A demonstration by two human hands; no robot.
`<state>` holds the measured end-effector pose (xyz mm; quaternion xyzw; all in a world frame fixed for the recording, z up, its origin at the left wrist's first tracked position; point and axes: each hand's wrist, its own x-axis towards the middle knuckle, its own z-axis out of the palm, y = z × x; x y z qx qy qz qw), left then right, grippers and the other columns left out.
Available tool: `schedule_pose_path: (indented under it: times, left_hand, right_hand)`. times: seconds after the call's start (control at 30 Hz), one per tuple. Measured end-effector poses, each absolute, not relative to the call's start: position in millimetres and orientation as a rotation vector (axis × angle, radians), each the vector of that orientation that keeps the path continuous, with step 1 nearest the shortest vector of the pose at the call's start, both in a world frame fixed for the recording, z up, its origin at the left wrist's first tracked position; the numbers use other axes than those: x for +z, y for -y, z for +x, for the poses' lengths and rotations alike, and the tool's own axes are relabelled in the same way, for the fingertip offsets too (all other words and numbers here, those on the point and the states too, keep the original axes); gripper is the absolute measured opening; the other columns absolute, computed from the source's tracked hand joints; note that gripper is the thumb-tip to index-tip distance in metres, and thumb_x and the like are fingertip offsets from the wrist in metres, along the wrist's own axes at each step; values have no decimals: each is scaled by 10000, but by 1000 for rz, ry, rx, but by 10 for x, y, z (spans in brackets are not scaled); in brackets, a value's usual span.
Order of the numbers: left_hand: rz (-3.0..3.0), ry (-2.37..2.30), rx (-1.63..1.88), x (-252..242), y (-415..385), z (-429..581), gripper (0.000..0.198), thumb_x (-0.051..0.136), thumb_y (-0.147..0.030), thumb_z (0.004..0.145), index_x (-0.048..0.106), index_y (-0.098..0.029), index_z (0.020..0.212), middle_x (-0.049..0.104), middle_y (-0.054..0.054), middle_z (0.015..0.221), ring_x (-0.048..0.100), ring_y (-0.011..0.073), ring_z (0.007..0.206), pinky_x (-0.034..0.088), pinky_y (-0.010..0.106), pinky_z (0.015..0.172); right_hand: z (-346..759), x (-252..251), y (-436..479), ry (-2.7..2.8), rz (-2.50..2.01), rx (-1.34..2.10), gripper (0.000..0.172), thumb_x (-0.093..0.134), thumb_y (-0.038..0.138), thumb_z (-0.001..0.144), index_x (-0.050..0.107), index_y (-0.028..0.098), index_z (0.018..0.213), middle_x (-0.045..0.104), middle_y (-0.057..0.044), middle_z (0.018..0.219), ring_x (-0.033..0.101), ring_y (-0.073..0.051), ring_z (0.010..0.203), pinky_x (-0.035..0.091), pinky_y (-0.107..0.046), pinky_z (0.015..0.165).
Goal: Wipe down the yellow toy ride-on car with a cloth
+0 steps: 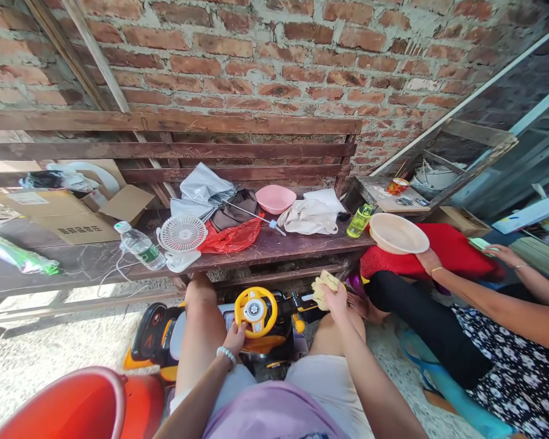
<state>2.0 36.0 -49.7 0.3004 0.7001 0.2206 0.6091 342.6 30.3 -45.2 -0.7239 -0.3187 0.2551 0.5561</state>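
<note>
On my feed a yellow-and-black ride-on toy car (260, 332) stands on the rough concrete ground (36, 366), between the knees of the person wearing the camera, with its yellow steering wheel (256, 312) facing up. The person's left hand (234, 339), a white bead bracelet (226, 355) at the wrist, lies open against the toy just below the wheel, its fingers resting rather than gripping. The right hand (335, 305) is closed narrowly around a bunched yellow cloth (324, 289), held over the toy's black body; I cannot tell whether the cloth touches the plastic. From here, I would want that cloth folded flat under the fingers, with the left hand braced so the toy cannot rock.

To the right, a co-worker's hand (427, 261) rests on red fabric (452, 253) beside a beige basin (399, 235), and their other hand (498, 255) is near a small green item (480, 244). An orange-red bucket (68, 405) sits at lower left. Farther off, a wooden bench (274, 250) holds a pink bowl (275, 199), a white fan (182, 233), a water bottle (141, 246) and a green bottle (359, 221), in front of a brick wall (256, 61)
</note>
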Motion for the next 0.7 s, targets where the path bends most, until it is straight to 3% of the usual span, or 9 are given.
schedule_pose_path:
  times: [0.1, 0.2, 0.37, 0.53, 0.7]
  left_hand:
    - [693, -1630, 513, -487, -360, 10, 72, 534, -235, 1038, 558, -182, 995, 714, 36, 870, 728, 150, 713, 617, 268, 693]
    - [714, -1611, 512, -521, -359, -35, 97, 582, -275, 1018, 589, -180, 1035, 726, 51, 908, 743, 167, 799, 634, 273, 720]
    - [773, -1616, 489, -597, -362, -95, 194, 708, -339, 947, 597, -185, 984, 728, 57, 905, 742, 195, 853, 629, 295, 754]
    - [814, -1646, 472, -624, -380, -88, 115, 632, -287, 983, 575, -205, 926, 736, 63, 904, 754, 221, 890, 612, 288, 755]
    - [796, -1643, 462, -592, -385, -55, 92, 566, -245, 1012, 540, -203, 934, 707, 46, 851, 732, 191, 714, 594, 304, 683]
  right_hand:
    - [3251, -521, -243, 1104, -1711, 637, 443, 715, 446, 713, 720, 231, 1099, 750, -86, 1184, 688, -273, 1073, 550, -488, 1021]
    - [3124, -513, -214, 1525, -1768, 542, 401, 679, 365, 795, 735, 225, 1167, 678, -97, 1352, 609, -275, 1202, 464, -474, 1123]
    - [3540, -323, -193, 1770, -2034, 433, 431, 632, 228, 839, 700, 178, 1261, 656, -113, 1348, 564, -272, 1197, 433, -428, 1112]
    - [4157, -200, -119, 1688, -2424, 198, 517, 596, 143, 855, 640, 144, 1370, 594, -173, 1426, 516, -310, 1234, 389, -419, 1116]
    - [3930, -250, -202, 1490, -2515, 142, 460, 599, 138, 850, 658, 179, 1305, 565, -187, 1402, 521, -321, 1215, 417, -408, 1024]
